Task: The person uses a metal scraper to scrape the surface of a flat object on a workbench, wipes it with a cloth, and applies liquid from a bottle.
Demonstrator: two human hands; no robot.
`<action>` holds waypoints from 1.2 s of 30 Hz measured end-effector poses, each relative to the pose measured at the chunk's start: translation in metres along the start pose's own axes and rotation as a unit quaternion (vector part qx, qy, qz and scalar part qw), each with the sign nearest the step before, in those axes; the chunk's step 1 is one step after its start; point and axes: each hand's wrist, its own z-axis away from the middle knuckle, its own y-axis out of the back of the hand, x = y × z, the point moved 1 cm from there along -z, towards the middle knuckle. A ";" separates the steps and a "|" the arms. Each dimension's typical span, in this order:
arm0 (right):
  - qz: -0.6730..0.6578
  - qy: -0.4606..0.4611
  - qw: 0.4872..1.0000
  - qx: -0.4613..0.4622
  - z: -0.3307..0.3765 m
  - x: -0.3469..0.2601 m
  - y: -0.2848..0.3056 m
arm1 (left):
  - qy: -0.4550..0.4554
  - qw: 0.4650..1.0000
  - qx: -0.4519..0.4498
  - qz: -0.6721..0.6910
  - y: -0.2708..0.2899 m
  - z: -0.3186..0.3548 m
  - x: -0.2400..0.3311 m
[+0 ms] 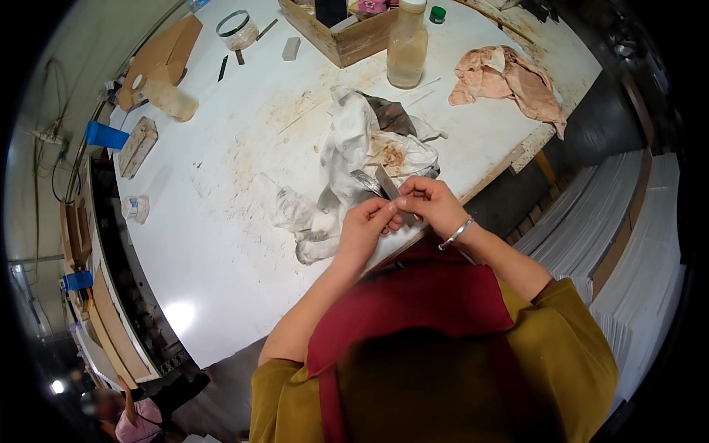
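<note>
My left hand [364,230] and my right hand [434,208] meet over the near edge of the white table, fingers pinched together. Between them is a flat grey strip [386,181], like a metal blade, its upper end pointing away from me. Both sets of fingertips press on its lower part and partly hide it. Just left of the strip, a shiny silvery piece [367,181] lies against a crumpled, stained white cloth [346,140]; its kind is unclear. The cloth spreads beyond and left of my hands, with a brown smear on it.
Farther back stand a wooden box [347,46], a bottle of cloudy liquid [407,55] and a glass jar [238,33]. A pinkish rag [502,77] hangs over the right edge. Stacked white sheets [591,221] stand right of the table. Another person [136,417] is at lower left.
</note>
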 end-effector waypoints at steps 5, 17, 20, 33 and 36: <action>0.015 -0.041 0.996 0.075 0.002 0.001 0.037 | -0.217 0.907 0.141 -0.333 0.036 -0.004 0.011; 0.061 -0.051 0.996 -0.037 -0.028 -0.003 0.062 | -0.342 0.622 0.006 -0.705 0.023 -0.042 -0.028; 0.017 -0.010 0.999 0.029 -0.031 0.012 0.083 | -0.340 0.646 0.056 -0.681 0.013 -0.065 -0.053; 0.161 0.078 0.968 -0.174 -0.073 0.022 0.127 | -0.332 0.595 0.308 -0.664 0.021 -0.008 -0.013; 0.180 0.057 0.951 -0.245 -0.066 0.020 0.106 | -0.222 0.652 0.362 -0.628 0.042 -0.007 -0.027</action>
